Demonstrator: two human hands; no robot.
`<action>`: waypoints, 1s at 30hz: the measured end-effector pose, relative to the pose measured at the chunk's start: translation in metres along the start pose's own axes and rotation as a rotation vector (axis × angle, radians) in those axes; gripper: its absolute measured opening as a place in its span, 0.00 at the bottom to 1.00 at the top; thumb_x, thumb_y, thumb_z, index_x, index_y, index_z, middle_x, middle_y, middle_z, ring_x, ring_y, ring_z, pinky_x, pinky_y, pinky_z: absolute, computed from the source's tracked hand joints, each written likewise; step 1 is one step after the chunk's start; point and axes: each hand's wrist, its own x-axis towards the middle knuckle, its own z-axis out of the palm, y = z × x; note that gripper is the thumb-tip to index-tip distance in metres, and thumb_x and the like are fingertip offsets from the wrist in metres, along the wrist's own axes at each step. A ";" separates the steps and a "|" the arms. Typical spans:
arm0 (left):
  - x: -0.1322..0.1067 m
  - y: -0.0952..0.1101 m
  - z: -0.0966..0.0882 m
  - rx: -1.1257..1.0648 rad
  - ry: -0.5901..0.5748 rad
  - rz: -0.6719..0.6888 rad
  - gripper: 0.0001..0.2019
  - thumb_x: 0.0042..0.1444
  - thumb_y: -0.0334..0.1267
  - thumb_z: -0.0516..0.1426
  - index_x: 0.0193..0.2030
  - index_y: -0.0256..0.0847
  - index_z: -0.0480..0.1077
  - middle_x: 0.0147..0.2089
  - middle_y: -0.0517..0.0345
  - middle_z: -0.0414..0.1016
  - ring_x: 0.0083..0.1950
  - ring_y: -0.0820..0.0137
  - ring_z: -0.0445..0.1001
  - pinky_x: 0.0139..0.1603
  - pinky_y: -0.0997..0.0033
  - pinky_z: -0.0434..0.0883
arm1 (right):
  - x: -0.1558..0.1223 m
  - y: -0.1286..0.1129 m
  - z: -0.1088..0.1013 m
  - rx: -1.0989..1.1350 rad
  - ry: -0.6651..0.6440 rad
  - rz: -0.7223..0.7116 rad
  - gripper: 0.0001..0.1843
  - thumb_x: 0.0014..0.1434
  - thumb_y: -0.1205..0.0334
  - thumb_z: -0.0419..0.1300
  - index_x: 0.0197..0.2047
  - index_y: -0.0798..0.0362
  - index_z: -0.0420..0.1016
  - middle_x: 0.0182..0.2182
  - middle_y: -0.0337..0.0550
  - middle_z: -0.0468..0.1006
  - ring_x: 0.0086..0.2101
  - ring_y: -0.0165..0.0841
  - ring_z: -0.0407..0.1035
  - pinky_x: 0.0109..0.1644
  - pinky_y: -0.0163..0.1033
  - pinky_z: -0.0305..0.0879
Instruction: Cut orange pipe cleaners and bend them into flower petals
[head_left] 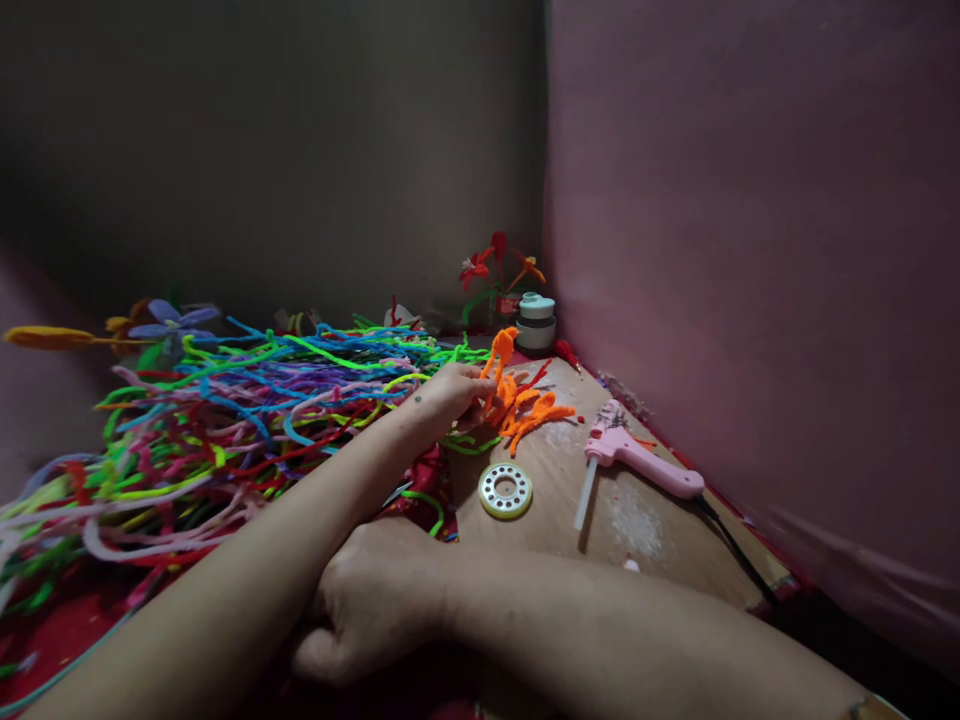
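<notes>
My left hand reaches forward over a wooden board and pinches a bunch of orange pipe cleaners; one orange loop stands up above its fingers. My right hand lies close to me, tucked under my left forearm. Its fingers are curled shut, and whatever they hold is hidden.
A big pile of coloured pipe cleaners covers the left side. On the board lie a pink glue gun and a pale tape ring. At the back stand pipe-cleaner flowers and a small lidded jar. A pink wall closes the right.
</notes>
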 end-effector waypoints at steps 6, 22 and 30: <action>-0.003 0.004 0.002 -0.021 0.021 -0.004 0.08 0.51 0.31 0.52 0.25 0.33 0.69 0.08 0.64 0.59 0.10 0.78 0.55 0.13 0.78 0.49 | 0.001 0.001 -0.001 0.002 -0.017 -0.005 0.20 0.49 0.53 0.49 0.35 0.56 0.76 0.33 0.44 0.79 0.35 0.35 0.71 0.25 0.33 0.54; -0.008 0.007 0.002 -0.078 -0.015 0.066 0.06 0.53 0.34 0.53 0.27 0.35 0.64 0.21 0.59 0.71 0.12 0.82 0.55 0.12 0.80 0.47 | 0.000 0.002 0.001 0.053 0.009 -0.062 0.18 0.49 0.54 0.49 0.33 0.56 0.75 0.31 0.42 0.78 0.32 0.32 0.69 0.25 0.31 0.55; -0.018 0.007 0.002 0.127 -0.043 0.081 0.10 0.54 0.35 0.51 0.22 0.38 0.62 0.11 0.67 0.56 0.10 0.81 0.50 0.12 0.79 0.47 | -0.002 0.001 0.002 0.109 0.059 -0.096 0.14 0.50 0.55 0.50 0.29 0.55 0.72 0.27 0.40 0.75 0.28 0.28 0.65 0.25 0.30 0.55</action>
